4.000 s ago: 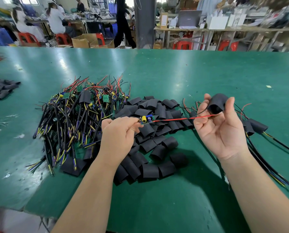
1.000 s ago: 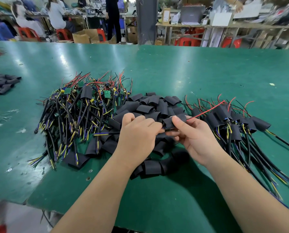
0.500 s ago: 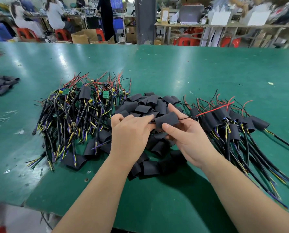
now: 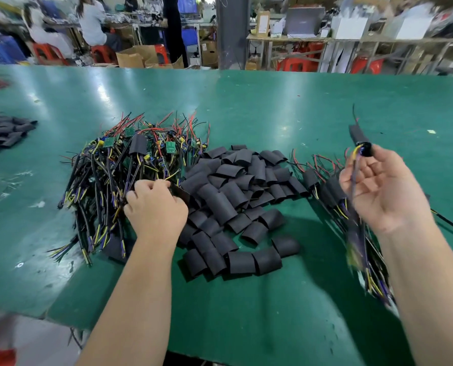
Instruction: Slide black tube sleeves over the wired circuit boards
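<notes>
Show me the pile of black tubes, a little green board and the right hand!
pile of black tubes [image 4: 230,191]: head view, middle tube.
green board [image 4: 170,148]: head view, flat face.
right hand [image 4: 378,191]: head view, palm.

A single wide-angle camera sits on the person's head, facing forward and down across the green table [image 4: 246,101]. Both forearms enter from the bottom edge. The left hand [image 4: 155,207] and the right hand [image 4: 381,191], which pinches a black tube sleeve [image 4: 357,134], are close below the lens. Workshop benches [image 4: 299,40] lie far off along the top.
</notes>
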Demonstrator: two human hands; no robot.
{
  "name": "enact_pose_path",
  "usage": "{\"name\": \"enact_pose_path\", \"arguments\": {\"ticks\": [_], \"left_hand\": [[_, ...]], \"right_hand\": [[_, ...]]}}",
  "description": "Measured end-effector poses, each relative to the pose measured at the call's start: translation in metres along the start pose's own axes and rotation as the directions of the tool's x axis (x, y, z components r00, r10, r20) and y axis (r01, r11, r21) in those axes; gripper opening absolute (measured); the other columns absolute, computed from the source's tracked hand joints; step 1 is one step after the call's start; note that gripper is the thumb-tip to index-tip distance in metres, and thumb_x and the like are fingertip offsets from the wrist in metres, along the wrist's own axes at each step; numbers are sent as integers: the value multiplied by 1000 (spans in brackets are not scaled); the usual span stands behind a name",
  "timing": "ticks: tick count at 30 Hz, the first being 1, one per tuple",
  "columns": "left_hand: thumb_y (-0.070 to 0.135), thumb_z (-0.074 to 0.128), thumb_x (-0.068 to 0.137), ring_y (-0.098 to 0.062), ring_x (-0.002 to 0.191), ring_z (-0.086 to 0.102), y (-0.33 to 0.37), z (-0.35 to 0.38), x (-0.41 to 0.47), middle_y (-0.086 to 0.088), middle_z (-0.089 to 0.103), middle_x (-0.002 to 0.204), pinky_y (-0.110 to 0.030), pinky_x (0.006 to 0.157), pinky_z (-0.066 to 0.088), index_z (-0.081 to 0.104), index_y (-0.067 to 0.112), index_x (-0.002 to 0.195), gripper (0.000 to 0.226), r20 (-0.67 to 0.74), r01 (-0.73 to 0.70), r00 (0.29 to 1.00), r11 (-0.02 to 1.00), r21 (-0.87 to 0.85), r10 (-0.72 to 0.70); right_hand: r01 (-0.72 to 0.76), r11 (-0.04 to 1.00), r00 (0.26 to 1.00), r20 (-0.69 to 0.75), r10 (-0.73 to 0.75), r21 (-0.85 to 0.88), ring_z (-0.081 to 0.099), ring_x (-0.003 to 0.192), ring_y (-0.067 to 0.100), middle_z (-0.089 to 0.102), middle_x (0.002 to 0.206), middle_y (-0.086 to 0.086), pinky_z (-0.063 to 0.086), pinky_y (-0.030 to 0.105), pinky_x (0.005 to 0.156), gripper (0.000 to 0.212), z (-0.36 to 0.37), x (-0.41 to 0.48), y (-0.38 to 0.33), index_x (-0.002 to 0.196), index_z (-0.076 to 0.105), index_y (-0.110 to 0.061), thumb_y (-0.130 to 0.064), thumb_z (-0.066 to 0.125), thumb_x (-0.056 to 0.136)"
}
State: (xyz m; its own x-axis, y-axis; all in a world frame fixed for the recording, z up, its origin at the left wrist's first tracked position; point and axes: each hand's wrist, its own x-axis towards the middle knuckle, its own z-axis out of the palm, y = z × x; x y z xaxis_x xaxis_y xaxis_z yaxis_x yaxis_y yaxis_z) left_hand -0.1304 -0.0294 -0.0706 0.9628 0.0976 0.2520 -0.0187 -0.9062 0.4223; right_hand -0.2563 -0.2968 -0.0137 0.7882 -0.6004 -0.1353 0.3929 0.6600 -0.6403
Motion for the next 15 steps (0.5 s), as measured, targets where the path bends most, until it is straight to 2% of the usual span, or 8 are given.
{"name": "enact_pose_path", "arguments": {"ticks": [5,8,9,10,11,13,14,15], "left_hand": [[26,52,94,-32,113,45,-3,5,0,-7,51,121,-44,95,34,65,28,116,25,3,-35,999,999,27,35],[31,47,97,-31,102,54,-6,5,5,-5,62,106,-43,90,32,66,32,112,24,-42,-39,998,997,71,42],[31,46,98,-30,97,55,-7,5,6,-3,65,100,-43,89,29,67,34,111,24,-56,-34,998,997,74,39],[31,46,98,-29,94,55,-8,5,7,-1,67,95,-42,88,27,67,35,109,24,-72,-26,997,998,60,30],[29,47,98,-28,92,55,-8,5,7,0,68,91,-41,88,24,67,35,108,23,-98,-19,995,999,32,22],[26,50,98,-26,86,55,-9,4,7,1,69,85,-39,86,22,63,35,108,19,-179,-27,984,998,-63,15],[23,51,97,-25,82,56,-8,3,6,3,69,85,-37,85,22,59,33,111,19,-216,-46,976,990,-136,16],[20,53,96,-24,81,59,-6,2,6,5,68,87,-36,86,22,55,30,116,22,-245,-74,969,973,-218,18]], "right_hand": [[-110,991,993,-62,105,-78,61,51,10,56,75,7,49,17,48,8,-4,3,-2,97,52,-7,-13,48,99],[99,920,980,-121,-156,-380,65,53,10,59,77,11,52,17,53,11,-9,2,2,86,53,-10,-6,53,96],[187,821,958,-84,-273,-539,64,54,7,60,76,8,53,18,56,11,-10,0,3,84,57,-12,-7,58,93],[245,644,924,-26,-381,-725,62,55,6,61,74,4,52,21,59,6,-12,0,3,85,62,-13,-10,65,89],[259,391,887,58,-458,-883,61,59,7,62,74,0,50,25,62,6,-15,0,3,88,67,-15,-13,70,83],[233,-85,853,245,-461,-969,60,81,20,62,79,1,44,28,74,17,-20,2,4,93,72,-16,-13,73,76],[246,-206,837,315,-447,-947,57,95,26,62,88,7,42,28,82,20,-21,2,6,96,73,-14,-11,72,76],[268,-244,820,353,-450,-932,53,104,27,61,98,12,39,26,89,20,-20,1,7,97,73,-11,-9,70,77]]}}
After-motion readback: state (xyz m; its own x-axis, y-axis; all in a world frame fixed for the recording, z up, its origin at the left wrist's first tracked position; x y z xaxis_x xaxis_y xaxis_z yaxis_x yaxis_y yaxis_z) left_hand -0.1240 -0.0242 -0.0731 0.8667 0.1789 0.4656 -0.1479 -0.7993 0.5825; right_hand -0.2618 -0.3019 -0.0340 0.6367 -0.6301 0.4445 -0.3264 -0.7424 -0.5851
